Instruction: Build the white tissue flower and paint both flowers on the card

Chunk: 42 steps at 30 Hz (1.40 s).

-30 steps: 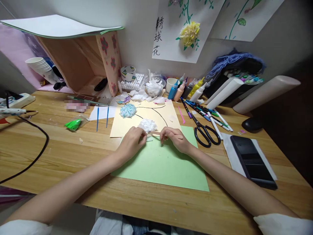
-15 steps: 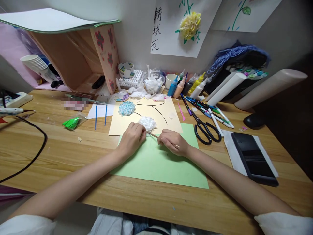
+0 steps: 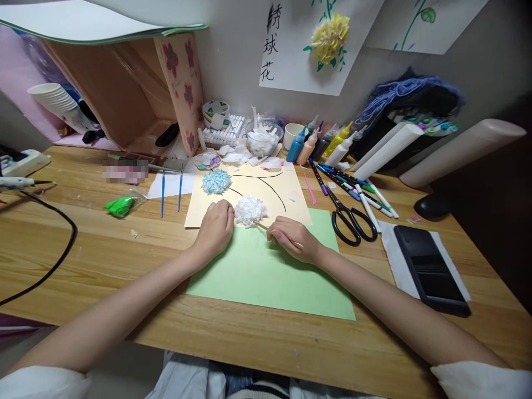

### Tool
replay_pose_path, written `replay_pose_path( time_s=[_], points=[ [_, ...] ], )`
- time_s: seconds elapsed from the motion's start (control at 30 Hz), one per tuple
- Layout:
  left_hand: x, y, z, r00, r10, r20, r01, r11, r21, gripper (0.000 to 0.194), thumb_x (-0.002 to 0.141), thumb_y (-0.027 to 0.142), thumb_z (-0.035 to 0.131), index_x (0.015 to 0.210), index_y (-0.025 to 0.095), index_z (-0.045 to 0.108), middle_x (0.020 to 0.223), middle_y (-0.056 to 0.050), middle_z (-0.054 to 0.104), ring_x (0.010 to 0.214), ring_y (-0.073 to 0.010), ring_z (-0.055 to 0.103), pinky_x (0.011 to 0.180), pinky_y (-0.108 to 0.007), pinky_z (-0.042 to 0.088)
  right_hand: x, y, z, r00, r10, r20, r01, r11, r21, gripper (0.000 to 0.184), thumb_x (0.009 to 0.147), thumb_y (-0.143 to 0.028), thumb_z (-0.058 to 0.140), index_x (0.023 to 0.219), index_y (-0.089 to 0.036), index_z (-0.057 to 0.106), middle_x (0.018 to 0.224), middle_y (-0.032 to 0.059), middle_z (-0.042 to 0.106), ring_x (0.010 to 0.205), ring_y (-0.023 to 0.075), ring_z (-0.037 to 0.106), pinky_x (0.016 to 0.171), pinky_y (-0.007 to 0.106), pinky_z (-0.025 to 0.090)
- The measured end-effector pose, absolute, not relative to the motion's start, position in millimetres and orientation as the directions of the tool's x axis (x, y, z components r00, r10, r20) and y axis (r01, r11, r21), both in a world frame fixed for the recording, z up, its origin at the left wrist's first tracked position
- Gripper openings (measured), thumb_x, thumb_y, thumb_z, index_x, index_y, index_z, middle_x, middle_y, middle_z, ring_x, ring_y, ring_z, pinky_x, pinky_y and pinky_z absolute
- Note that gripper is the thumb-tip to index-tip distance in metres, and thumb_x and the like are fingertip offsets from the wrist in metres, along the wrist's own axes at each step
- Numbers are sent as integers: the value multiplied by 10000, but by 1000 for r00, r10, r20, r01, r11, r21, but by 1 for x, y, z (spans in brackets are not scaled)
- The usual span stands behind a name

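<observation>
A fluffy white paper flower (image 3: 250, 210) lies on the lower part of a cream sheet (image 3: 195, 215) that has dark curved lines drawn on it. My right hand (image 3: 291, 237) is closed around a thin wooden stick (image 3: 260, 225), its tip at the flower's lower edge. Just left of the flower, my left hand (image 3: 215, 226) rests with curled fingers on the sheets; its fingertips are hidden. A blue-and-white paper flower (image 3: 216, 181) sits further up the cream sheet. Beneath both wrists spreads a green sheet (image 3: 270, 285).
Black-handled scissors (image 3: 351, 221) and several markers (image 3: 353, 185) lie to the right, with a black phone-like case (image 3: 432, 269) beyond. Paint bottles (image 3: 310, 147) and a bowl of white scraps (image 3: 263, 139) line the back. A glue gun (image 3: 19, 183) with a cable is at far left.
My left hand has drawn back left from the white flower, uncovering its left side. The right hand keeps its stick at the flower's lower edge. The view has shifted slightly.
</observation>
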<state>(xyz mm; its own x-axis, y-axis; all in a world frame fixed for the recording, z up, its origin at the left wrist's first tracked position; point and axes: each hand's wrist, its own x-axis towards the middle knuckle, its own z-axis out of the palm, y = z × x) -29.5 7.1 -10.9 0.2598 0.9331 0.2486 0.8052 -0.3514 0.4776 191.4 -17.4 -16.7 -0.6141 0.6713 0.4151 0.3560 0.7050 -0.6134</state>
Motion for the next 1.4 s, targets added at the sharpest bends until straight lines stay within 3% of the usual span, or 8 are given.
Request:
replay_pose_path(
  time_s=[0.13, 0.23, 0.37, 0.43, 0.6, 0.73, 0.9, 1.4],
  points=[
    [-30, 8, -12, 268, 936, 229, 799, -349, 490, 190, 922, 198, 305, 771, 226, 416, 764, -63, 541, 765, -238, 495, 701, -378, 394, 184, -19, -12, -557, 731, 395, 392, 650, -651, 385, 984, -299, 233, 688, -214, 465, 631, 22, 507, 613, 150, 464, 625, 292, 394],
    [-30, 7, -13, 268, 937, 222, 796, -345, 498, 189, 922, 199, 296, 773, 225, 410, 776, -71, 545, 772, -242, 492, 712, -385, 396, 174, -18, -5, -444, 840, 312, 406, 498, -766, 422, 980, -366, 245, 633, -216, 432, 584, 6, 483, 559, 135, 464, 603, 289, 391],
    [-30, 7, -13, 267, 939, 217, 793, -342, 504, 184, 919, 196, 295, 776, 225, 405, 778, -70, 542, 781, -244, 494, 716, -384, 398, 167, -15, -4, -285, 947, 147, 282, 229, -932, 449, 958, -452, 298, 625, -208, 474, 516, -14, 482, 480, 120, 478, 522, 275, 387],
    [-30, 7, -12, 268, 939, 215, 792, -342, 506, 182, 919, 196, 294, 779, 224, 407, 778, -70, 543, 781, -245, 496, 716, -384, 399, 168, -15, -7, -253, 958, 133, 206, 188, -960, 457, 945, -477, 323, 635, -201, 514, 509, -12, 501, 462, 119, 487, 495, 271, 386],
    [-30, 7, -12, 266, 940, 214, 791, -340, 509, 187, 917, 193, 292, 782, 220, 419, 787, -76, 549, 776, -244, 496, 716, -385, 397, 177, -21, -12, -241, 921, 306, 211, 357, -910, 496, 957, -417, 301, 567, -205, 524, 480, -2, 516, 445, 119, 458, 510, 282, 395],
    [-30, 7, -13, 266, 940, 215, 790, -340, 510, 188, 914, 193, 293, 781, 218, 424, 791, -80, 553, 780, -247, 492, 720, -387, 393, 176, -24, -10, -360, 816, 453, 242, 550, -799, 480, 967, -328, 259, 565, -213, 494, 483, 0, 502, 468, 127, 460, 544, 290, 403],
    [-30, 6, -12, 262, 941, 216, 792, -337, 509, 187, 910, 194, 298, 773, 218, 422, 779, -73, 545, 777, -245, 484, 716, -379, 383, 172, -20, -12, -447, 731, 516, 284, 662, -693, 414, 964, -245, 264, 619, -208, 490, 525, -5, 503, 492, 120, 467, 560, 277, 397],
    [-29, 8, -11, 249, 948, 198, 786, -317, 530, 179, 912, 198, 309, 764, 221, 408, 770, -55, 541, 786, -231, 495, 709, -349, 379, 173, -15, -16, -533, 609, 587, 322, 788, -525, 329, 941, -147, 293, 681, -197, 488, 549, 1, 523, 516, 121, 471, 539, 258, 392]
  ],
)
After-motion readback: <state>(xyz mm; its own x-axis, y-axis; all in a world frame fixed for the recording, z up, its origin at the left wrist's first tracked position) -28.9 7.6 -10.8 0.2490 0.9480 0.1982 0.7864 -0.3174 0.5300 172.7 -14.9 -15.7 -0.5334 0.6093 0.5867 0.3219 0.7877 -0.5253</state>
